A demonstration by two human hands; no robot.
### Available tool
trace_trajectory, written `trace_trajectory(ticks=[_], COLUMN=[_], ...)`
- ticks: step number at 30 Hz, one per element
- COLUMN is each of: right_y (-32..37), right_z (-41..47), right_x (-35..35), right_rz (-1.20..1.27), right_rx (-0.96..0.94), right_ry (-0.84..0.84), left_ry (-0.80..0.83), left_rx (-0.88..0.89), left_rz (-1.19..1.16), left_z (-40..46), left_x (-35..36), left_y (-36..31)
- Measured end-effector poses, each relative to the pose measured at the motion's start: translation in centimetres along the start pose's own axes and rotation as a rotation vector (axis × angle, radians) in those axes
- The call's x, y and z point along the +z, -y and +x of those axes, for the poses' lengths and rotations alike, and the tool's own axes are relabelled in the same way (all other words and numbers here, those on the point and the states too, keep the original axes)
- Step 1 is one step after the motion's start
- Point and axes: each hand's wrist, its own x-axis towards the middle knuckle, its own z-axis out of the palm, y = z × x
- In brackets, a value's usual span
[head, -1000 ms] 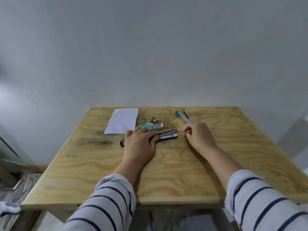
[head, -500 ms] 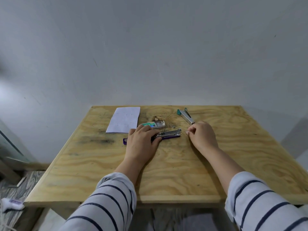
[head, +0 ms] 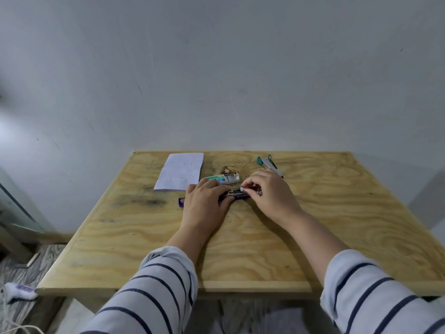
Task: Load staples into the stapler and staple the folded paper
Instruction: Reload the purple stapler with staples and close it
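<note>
A purple stapler lies opened flat across the middle of the wooden table, its metal channel facing up. My left hand presses down on its left half and hides most of it; the purple end sticks out to the left. My right hand is over the stapler's right end, fingertips pinching a small pale strip of staples at the channel. The folded white paper lies flat behind, to the left. A small staple box sits open just behind my left hand.
A second stapler, green and metal, lies at the back right behind my right hand. The table's back edge meets a grey wall. A white object and a cable lie on the floor at the left.
My right hand moved left from beside the stapler's tip onto its right end, with the strip of staples at the channel. My left hand stayed pressed on the stapler.
</note>
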Motion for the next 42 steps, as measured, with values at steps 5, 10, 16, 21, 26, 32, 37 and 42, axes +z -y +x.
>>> trace_trajectory(ticks=[5,10,16,21,26,32,37,42], right_y=[0.2,0.3,0.0,-0.7,-1.2,-1.7,-1.3,-0.3], right_z=[0.0,0.0,-0.5,-1.2,-1.4,-0.9,-0.8,0.0], right_x=[0.1,0.1,0.2,0.1,-0.7,-2.1,-2.2,-2.3], right_rz=[-0.075,-0.086,-0.036,-0.075,0.029,0.044,0.083,0.274], right_rx=[-0.032,-0.037,0.008,0.056,0.158,0.200,0.226,0.279], right_ry=[-0.008,-0.018,-0.001,0.001,0.075,0.219,0.224,0.181], left_ry=[-0.015,-0.015,-0.003,0.015,0.132,0.134,0.155,0.005], left_rx=[0.007,0.021,0.025,0.019,-0.011,-0.219,-0.276,-0.359], left_rz=[0.000,0.008,0.002,-0.015,-0.071,0.017,-0.087,-0.423], left_z=[-0.1,0.0,0.0,0.0,0.3,-0.5,-1.3,-1.0], left_x=[0.0,0.1,0.0,0.1,-0.1,-1.3,-2.6,-4.0], left_y=[0.0,0.1,0.1,0.2,0.3,2.7,3.4,2.1])
